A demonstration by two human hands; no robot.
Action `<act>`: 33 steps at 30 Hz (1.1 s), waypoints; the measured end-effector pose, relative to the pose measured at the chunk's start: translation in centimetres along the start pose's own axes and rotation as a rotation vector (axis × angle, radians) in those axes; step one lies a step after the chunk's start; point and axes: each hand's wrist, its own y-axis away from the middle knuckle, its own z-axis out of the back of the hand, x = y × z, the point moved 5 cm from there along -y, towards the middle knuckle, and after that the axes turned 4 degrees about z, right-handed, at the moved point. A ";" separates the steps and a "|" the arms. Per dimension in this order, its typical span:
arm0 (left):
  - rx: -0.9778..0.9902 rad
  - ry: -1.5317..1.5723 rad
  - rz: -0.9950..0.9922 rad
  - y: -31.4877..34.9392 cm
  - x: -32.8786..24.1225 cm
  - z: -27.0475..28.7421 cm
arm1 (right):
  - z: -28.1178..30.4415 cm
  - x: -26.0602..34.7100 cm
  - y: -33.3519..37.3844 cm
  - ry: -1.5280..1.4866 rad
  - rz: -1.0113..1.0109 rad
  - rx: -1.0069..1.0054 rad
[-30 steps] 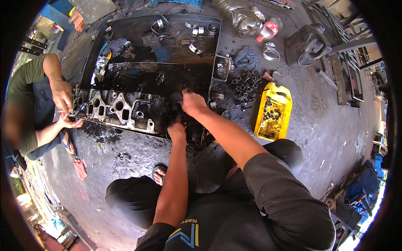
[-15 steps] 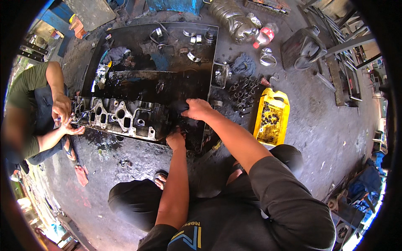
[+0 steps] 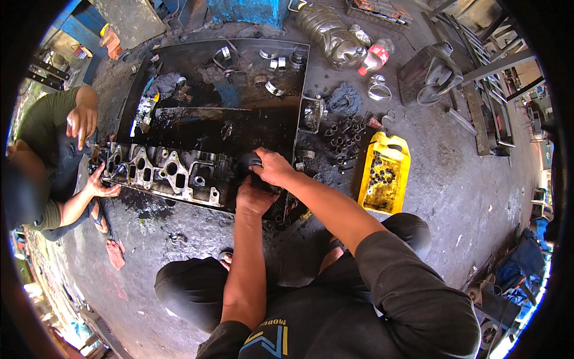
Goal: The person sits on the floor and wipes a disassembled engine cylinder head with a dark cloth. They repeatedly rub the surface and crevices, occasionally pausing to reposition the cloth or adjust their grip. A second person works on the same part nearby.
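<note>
A greasy metal engine cylinder head [image 3: 172,170] lies along the near edge of a large, oily black tray [image 3: 209,128]. At its right end, my right hand [image 3: 273,167] has its fingers closed round a dark, rounded thing [image 3: 249,160], too black to name. My left hand [image 3: 256,197] is just below, thumb up beside that dark thing and fingers curled under toward the right. What the left fingers grip is lost in shadow. A co-worker's lower hand [image 3: 100,183] touches the left end of the cylinder head; the other hand [image 3: 82,124] is raised above it.
Bearing shells [image 3: 274,88], a rag [image 3: 162,84] and a strap lie in the tray. Right of it are small dark engine parts [image 3: 345,139], a cut yellow jug [image 3: 382,194] holding several small parts, a blue-grey rag [image 3: 345,99], plastic bottles [image 3: 378,57] and a dark jerrycan [image 3: 429,72].
My left hand has moved up close to my right hand, and my right hand has shifted slightly left. The co-worker's upper hand has lifted away from the cylinder head's end.
</note>
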 end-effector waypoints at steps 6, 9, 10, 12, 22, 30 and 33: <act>-0.060 0.029 -0.081 0.1 0.2 -0.1 | 0.3 -0.7 -0.6 0.117 -0.187 0.013; 0.017 0.052 -0.120 -1.0 0.1 1.0 | -0.3 -0.6 -1.7 0.283 0.153 -0.026; 0.030 0.074 -0.111 -1.4 0.0 1.6 | -0.6 -0.4 -2.0 0.435 0.302 -0.001; 0.011 0.052 -0.124 -2.2 -0.2 2.9 | -0.2 -0.8 -2.9 0.146 0.344 0.003; -0.075 -0.582 -0.787 -1.0 -2.1 2.6 | -0.9 -3.4 0.0 -0.636 -0.477 0.283; -0.244 -1.273 -1.137 2.9 -2.5 -1.0 | -2.4 -6.8 -2.8 0.064 -0.085 0.059; -0.186 -1.109 -1.234 3.3 -2.6 -1.4 | -1.5 -7.4 -2.6 -0.362 -0.353 -0.026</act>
